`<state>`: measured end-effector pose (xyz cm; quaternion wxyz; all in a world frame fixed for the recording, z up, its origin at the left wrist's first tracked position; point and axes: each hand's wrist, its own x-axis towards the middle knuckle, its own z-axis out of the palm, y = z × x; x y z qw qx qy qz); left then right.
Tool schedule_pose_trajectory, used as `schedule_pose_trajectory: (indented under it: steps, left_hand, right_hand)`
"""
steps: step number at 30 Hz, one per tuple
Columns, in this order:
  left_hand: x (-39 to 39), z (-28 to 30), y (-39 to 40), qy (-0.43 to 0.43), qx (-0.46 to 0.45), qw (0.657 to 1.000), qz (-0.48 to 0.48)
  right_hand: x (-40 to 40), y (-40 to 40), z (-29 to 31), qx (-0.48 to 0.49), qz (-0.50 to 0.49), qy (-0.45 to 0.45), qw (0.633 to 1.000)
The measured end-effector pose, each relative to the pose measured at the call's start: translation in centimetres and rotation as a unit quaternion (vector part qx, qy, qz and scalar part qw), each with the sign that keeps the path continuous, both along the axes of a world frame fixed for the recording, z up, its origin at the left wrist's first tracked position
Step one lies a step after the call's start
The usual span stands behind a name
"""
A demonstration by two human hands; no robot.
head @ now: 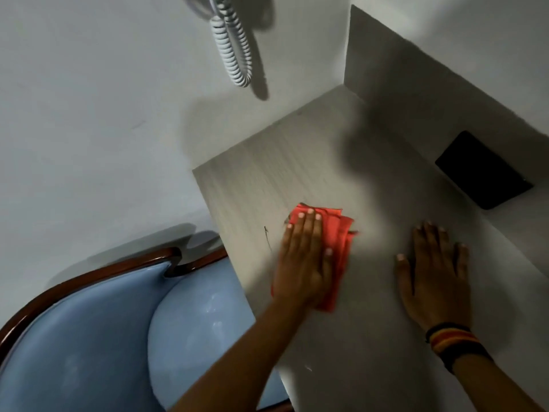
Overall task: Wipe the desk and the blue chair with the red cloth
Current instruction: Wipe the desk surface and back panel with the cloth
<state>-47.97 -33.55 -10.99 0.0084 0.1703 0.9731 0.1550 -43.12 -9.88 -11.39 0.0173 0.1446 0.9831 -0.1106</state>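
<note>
I read this as the desk half of the job, mid-wipe. My left hand (303, 263) lies flat and open on the red cloth (335, 257), fingers spread and pressing it down rather than gripping it; the cloth is folded and sits on the pale desk (312, 144) near its left edge, with some of it showing beyond my fingertips and to the right of the palm. My right hand (433, 278) is open too, palm down on bare desk well to the right of the cloth, holding nothing — a brace, I judge. A striped wristband (454, 343) sits on that wrist.

A thin dark mark (267, 237) shows on the desk just left of the cloth. A flat black object (482, 171) lies at the far right, against the wall, apart from both hands. A coiled white cord (234, 49) hangs on the wall above.

The blue chair (89, 337), with its dark wooden frame, stands tucked at the desk's left side, untouched by either hand. The next move, as I see it, calls for sliding the cloth left over that mark, then out to the far corner and around the black object — keeping even pressure so the cloth does not bunch — before turning to the chair.
</note>
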Motion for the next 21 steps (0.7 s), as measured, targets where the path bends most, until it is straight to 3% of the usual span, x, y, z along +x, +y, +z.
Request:
schedule_pose_trajectory:
  steps: [3, 7, 12, 14, 17, 21]
  left_hand:
    - [-6.3, 0.3, -1.8, 0.009, -0.005, 1.0, -0.021]
    - [-12.5, 1.2, -3.4, -0.005, -0.035, 0.996, 0.082]
    - [-0.1, -0.1, -2.6, 0.023, 0.002, 0.996, 0.089]
    - [0.4, -0.4, -3.4, 0.013, 0.004, 0.998, 0.069]
    - [-6.9, 0.0, -5.1, 0.009, -0.018, 0.998, 0.056]
    - [-16.0, 0.9, -7.7, -0.002, -0.067, 0.992, 0.108]
  right_hand:
    - [0.2, 0.4, -0.5, 0.0, 0.012, 0.003, 1.0]
    - [0.4, 0.3, -1.0, -0.001, 0.013, 0.027, 1.0]
    - [0.3, 0.1, -0.3, -0.005, 0.008, 0.026, 1.0]
    - [0.2, -0.1, -0.3, -0.004, 0.006, 0.026, 1.0]
    - [0.2, 0.1, -0.6, 0.01, 0.015, 0.023, 1.0]
    - [0.0, 0.0, -1.0, 0.014, 0.013, 0.045, 0.999]
